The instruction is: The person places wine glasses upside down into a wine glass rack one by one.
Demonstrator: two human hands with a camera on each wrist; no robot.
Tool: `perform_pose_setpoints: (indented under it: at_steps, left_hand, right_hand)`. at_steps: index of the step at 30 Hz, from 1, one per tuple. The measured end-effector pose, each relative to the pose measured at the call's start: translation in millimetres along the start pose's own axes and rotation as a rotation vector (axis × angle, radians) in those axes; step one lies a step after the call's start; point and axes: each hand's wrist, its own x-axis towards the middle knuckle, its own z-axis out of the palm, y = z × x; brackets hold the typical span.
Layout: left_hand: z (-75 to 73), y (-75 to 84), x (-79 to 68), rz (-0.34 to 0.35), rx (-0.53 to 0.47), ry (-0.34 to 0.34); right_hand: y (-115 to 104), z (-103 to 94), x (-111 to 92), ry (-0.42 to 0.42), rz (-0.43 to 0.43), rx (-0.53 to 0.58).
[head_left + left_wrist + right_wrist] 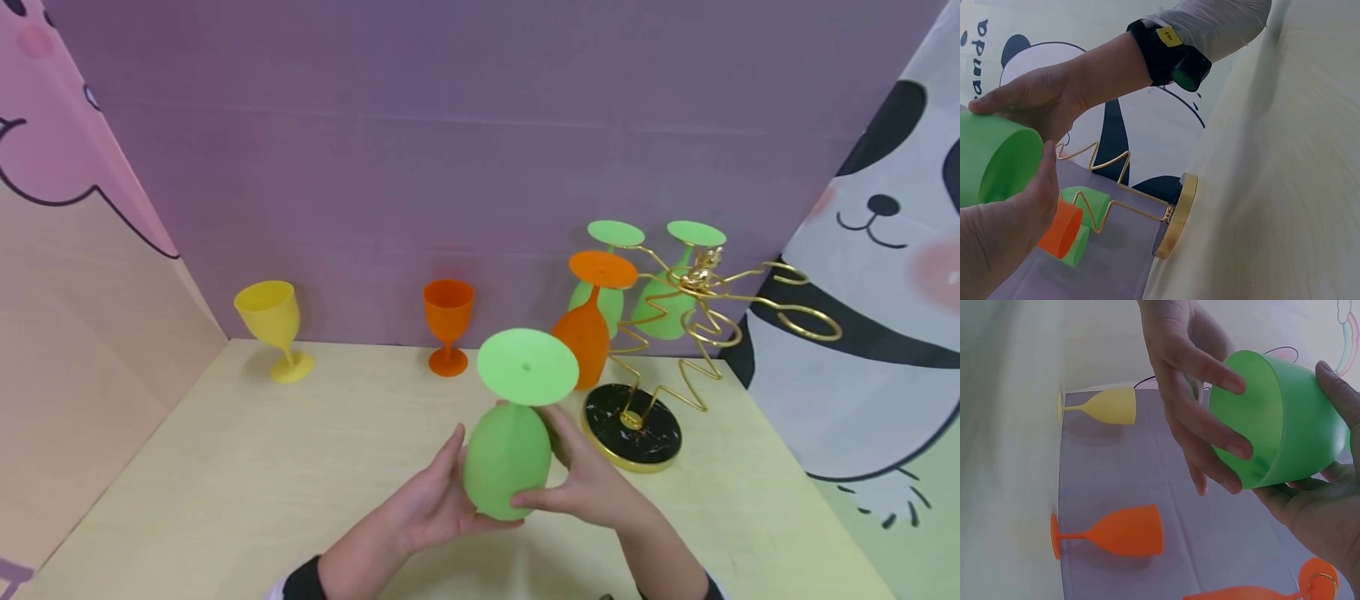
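Observation:
A green plastic goblet [508,462] is held upside down above the table, its round foot facing up. My right hand [592,487] grips the bowl, thumb across the near side and fingers behind. On the other side, my left hand [438,508] supports the bowl near its rim, thumb pointing up. In the right wrist view, the left hand's fingers [1194,412] reach loosely across the open mouth. To the right stands a gold wire rack [701,292] on a black round base [633,425]. An orange goblet [585,342] and two green goblets [663,312] hang inverted from it.
A yellow goblet [272,321] stands upright at the back left of the pale table [225,500]. An upright orange goblet [448,321] is near the purple back wall [450,167]. Printed panels flank both sides, the right one with a panda [862,383]. Several rack loops stick out rightward.

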Motion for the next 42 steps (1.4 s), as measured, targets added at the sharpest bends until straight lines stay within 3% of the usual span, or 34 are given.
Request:
perform_pose_setpoints:
  at_steps: [10,21,31,42]
  left_hand:
    - [-11.5,13.5,-8.4,0.041,0.014,0.067]
    - [-34.3,40.8,-24.6,0.124,0.007,0.171]
    - [-53.0,85.1,-39.2,0.229,0.084,0.271]
    - [-69.4,136.0,-59.5,0.374,0.212,0.393]
  right_hand:
    - [-0.8,-8.9,0.8,0.04,0.015,-0.021]
    - [0.2,-22.5,-4.3,0.14,0.173,-0.079]
    - [1.8,-41.3,-7.1,0.251,0.241,-0.122]
    - [0.1,-63.8,-7.3,0.309,0.305,-0.059]
